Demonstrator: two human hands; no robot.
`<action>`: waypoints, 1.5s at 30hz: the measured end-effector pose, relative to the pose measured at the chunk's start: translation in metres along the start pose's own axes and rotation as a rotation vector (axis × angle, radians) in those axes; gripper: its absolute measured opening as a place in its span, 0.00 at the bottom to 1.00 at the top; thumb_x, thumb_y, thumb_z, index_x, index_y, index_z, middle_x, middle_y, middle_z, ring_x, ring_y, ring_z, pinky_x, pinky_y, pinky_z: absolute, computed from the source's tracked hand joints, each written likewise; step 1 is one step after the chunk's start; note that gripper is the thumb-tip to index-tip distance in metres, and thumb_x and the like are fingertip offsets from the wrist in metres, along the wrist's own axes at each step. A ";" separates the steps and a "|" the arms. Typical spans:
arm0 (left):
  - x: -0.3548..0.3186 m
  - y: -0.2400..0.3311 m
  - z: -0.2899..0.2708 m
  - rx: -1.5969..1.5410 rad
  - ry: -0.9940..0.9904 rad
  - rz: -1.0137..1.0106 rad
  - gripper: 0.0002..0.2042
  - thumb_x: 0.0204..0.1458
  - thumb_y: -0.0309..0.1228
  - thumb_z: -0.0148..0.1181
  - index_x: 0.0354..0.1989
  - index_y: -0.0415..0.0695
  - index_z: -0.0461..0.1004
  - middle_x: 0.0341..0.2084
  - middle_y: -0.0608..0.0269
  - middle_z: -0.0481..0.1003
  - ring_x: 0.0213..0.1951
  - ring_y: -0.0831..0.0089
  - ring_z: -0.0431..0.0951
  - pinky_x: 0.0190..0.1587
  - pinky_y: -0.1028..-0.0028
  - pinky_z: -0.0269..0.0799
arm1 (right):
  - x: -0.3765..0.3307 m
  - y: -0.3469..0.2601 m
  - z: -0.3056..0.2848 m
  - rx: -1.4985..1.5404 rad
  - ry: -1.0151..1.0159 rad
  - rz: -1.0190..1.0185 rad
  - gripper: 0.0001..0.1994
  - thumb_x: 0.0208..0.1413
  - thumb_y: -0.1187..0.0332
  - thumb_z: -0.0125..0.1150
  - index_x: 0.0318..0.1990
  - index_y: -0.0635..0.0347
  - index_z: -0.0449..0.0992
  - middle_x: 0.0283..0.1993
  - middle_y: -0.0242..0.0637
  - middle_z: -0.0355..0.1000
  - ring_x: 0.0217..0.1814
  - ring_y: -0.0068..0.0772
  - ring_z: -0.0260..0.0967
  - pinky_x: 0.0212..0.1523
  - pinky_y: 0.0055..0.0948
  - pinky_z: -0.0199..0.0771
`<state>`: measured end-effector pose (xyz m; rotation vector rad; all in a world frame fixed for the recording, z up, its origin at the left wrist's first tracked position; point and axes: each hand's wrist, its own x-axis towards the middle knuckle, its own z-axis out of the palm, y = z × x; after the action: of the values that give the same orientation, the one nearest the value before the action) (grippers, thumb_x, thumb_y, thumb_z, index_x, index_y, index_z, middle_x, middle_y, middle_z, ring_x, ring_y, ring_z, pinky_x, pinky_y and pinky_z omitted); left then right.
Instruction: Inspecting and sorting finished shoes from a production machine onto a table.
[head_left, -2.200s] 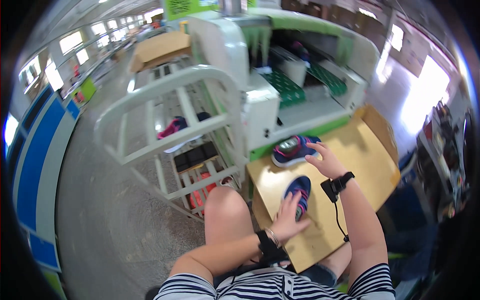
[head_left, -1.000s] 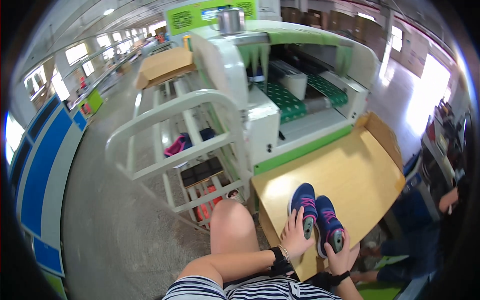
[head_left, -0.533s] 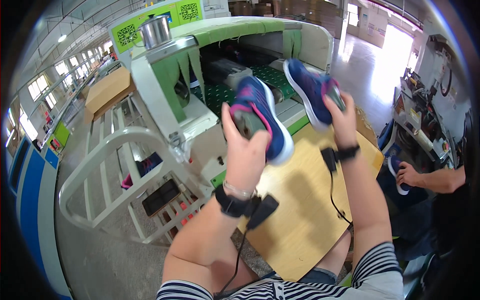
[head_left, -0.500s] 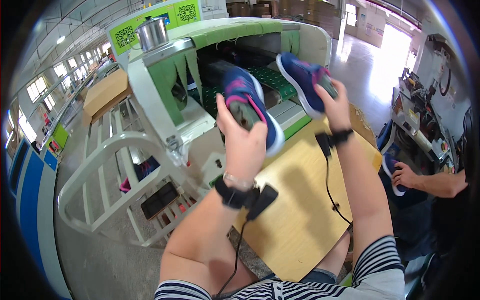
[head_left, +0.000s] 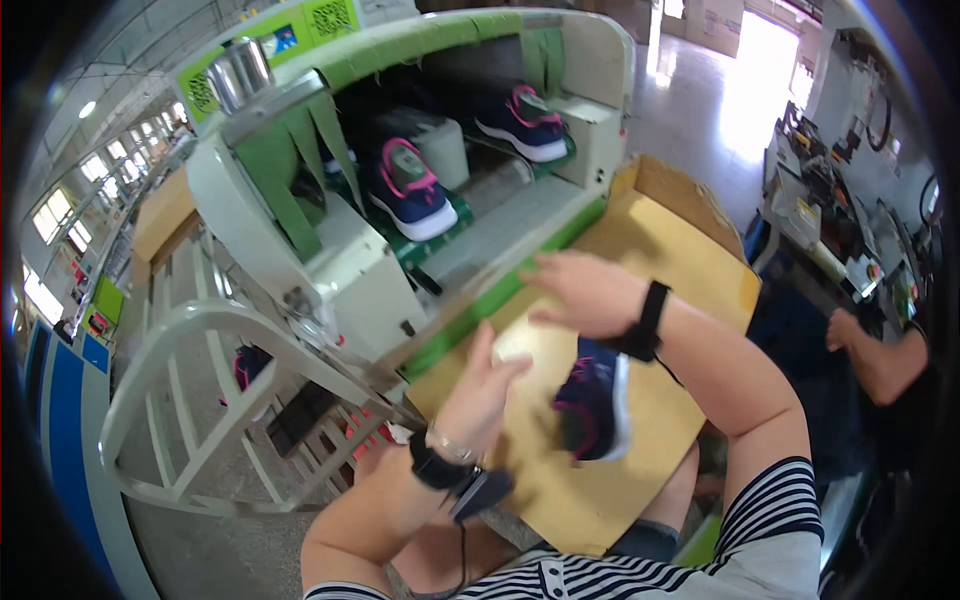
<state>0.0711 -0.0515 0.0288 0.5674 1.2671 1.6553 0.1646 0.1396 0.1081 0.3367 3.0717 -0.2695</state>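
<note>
On the yellowish board over my lap lies a navy running shoe point(head_left: 597, 400) with pink trim and a white sole. My right hand point(head_left: 590, 290) is open and slightly blurred above the board, beyond the shoe; its wrist overlaps the shoe's toe end. My left hand point(head_left: 480, 395) is also open, to the left of that shoe, thumb raised, holding nothing. Inside the machine point(head_left: 375, 300) mouth, a similar shoe point(head_left: 412, 195) sits on the green belt at left. Another shoe point(head_left: 524, 125) sits farther right. Both have grey lasts in their openings.
A metal pot point(head_left: 238, 75) stands on the machine's top. Left of me is a pale tubular rack point(head_left: 190, 400) with a dark flat object point(head_left: 300, 418). A co-worker's hand point(head_left: 850, 330) is at right, near a cluttered bench point(head_left: 815, 220). Cardboard point(head_left: 690, 195) edges the board.
The two shoes I held now rest on the machine's belt, and my hands have drawn back empty. A shoe now lies on the board. The co-worker's hand no longer shows a shoe.
</note>
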 end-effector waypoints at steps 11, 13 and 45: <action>-0.036 -0.101 -0.030 -0.075 0.076 -0.215 0.35 0.61 0.28 0.49 0.73 0.34 0.40 0.64 0.46 0.62 0.64 0.63 0.63 0.66 0.69 0.56 | -0.109 -0.089 0.182 0.739 0.494 0.343 0.38 0.62 0.56 0.59 0.70 0.70 0.50 0.74 0.65 0.41 0.79 0.56 0.36 0.75 0.41 0.39; -0.027 -0.149 -0.062 0.061 0.133 -0.083 0.30 0.61 0.29 0.50 0.70 0.33 0.51 0.63 0.48 0.64 0.62 0.63 0.65 0.64 0.68 0.61 | -0.093 -0.120 0.208 0.803 0.607 0.367 0.37 0.62 0.59 0.59 0.70 0.70 0.49 0.76 0.62 0.39 0.80 0.54 0.32 0.76 0.41 0.35; -0.024 -0.181 -0.042 -0.002 -0.178 -0.280 0.15 0.57 0.30 0.53 0.51 0.40 0.72 0.28 0.65 0.75 0.26 0.77 0.75 0.24 0.74 0.72 | -0.177 -0.160 0.172 0.335 0.507 0.518 0.22 0.42 0.72 0.68 0.45 0.60 0.66 0.49 0.49 0.64 0.53 0.56 0.64 0.54 0.44 0.66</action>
<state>0.1203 -0.0888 -0.1476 0.4990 1.1570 1.3441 0.3057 -0.0816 -0.0238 1.3780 3.2228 -0.7722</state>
